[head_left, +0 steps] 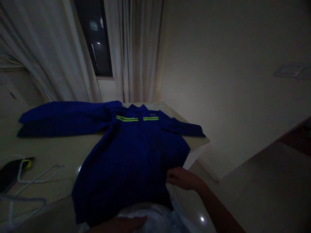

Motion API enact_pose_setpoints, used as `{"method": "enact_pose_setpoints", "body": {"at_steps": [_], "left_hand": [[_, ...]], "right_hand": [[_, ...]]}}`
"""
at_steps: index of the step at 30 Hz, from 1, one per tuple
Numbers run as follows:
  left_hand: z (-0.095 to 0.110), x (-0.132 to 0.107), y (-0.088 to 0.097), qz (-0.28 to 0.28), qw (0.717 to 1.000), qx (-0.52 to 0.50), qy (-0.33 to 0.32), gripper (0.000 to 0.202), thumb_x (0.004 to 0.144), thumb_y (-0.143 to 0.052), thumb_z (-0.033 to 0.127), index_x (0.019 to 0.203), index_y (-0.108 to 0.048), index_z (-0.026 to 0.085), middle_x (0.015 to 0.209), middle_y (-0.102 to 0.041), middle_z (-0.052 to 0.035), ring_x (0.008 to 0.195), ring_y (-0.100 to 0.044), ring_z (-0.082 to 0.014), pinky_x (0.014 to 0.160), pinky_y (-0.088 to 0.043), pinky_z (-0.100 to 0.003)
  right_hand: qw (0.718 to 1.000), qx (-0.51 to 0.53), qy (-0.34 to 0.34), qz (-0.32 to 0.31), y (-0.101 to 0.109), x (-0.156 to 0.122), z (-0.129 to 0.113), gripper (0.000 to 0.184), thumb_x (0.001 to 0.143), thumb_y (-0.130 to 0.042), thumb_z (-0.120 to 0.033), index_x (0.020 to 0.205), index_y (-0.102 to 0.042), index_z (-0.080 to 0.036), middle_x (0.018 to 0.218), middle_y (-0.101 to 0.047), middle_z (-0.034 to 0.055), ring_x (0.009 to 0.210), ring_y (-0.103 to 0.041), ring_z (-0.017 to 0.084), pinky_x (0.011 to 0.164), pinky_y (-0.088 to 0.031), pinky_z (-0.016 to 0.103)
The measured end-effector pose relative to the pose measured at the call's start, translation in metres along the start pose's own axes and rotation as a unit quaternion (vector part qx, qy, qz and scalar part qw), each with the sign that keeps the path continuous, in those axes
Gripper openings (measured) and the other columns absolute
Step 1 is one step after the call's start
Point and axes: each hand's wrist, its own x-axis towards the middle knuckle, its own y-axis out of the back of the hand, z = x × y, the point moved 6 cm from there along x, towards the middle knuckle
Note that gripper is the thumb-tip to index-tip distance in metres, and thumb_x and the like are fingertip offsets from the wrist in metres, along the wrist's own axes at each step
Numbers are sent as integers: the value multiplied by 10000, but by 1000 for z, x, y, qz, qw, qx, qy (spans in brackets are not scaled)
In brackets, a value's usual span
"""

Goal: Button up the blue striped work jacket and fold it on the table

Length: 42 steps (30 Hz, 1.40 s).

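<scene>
We're looking down at a dark blue cloth work jacket with yellow-green chest stripes (136,155), and it's lying front up across a pale, smooth-topped table (60,147), collar pointing away from us. One long blue sleeve (70,118) is stretching out flat to our left; the shorter-looking blue sleeve (184,127) is reaching toward the far right corner.

Our right hand (182,178) is sitting at the jacket's lower right edge, fingers curling inward — whether they're pinching cloth or only brushing it, we cannot tell. Our left hand (128,223) is showing only partly, low in the view beside pale, wrinkled cloth (155,213); its grip we cannot tell either.

Off to the left, white thin-framed hangers (36,181) are lying near a dark flat object with a yellow-green end (9,173).

As we're judging it, we're at the stage of handling the spread jacket by its lower edges — and the next move is calling for a sure hold on that side edge, with the front kept smooth and the hangers left clear.
</scene>
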Motion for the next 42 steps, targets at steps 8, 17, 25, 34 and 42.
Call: {"method": "enact_pose_setpoints", "body": {"at_steps": [8,17,25,34,42], "left_hand": [[82,93,243,361,878,312,23,380,1048,-444,378,1088,-775,196,1080,-800,-100,974,-739,-228,922,-541,-323],[-3,164,311,447,802,378,117,678,1022,-397,589,1609,-435,250,1711,-326,-123,1595,-238,-384,1276,-161,-625],[-2,170,319,447,788,399,140,665,991,-420,647,1557,-519,312,1647,-458,-138,1517,-371,-451,1224,-218,-673],[5,224,374,460,785,398,119,632,1032,-370,491,1601,-440,224,1665,-431,-132,1543,-358,-355,1258,-205,-598],[-11,232,379,447,798,380,139,695,1014,-344,585,1611,-431,240,1709,-345,-100,1578,-298,-359,1270,-192,-606]], "right_hand": [[961,-55,-14,271,127,193,-48,289,1047,-567,-433,957,-720,-205,928,-760,50,833,-670,181,703,-370,257],[934,-80,-129,322,134,360,-39,436,1045,-511,-562,1110,-679,-164,1158,-734,167,1112,-674,282,930,-452,370],[932,-85,-145,322,150,425,-22,358,1030,-566,-405,1213,-691,-124,1270,-692,218,1224,-627,320,988,-448,413],[939,-46,-130,315,145,433,0,322,1078,-447,-365,1110,-729,-213,1218,-726,130,1144,-659,256,923,-461,352],[944,42,-129,300,165,440,31,267,1035,-532,-332,987,-772,-225,1036,-790,21,946,-702,165,739,-461,219]]}}
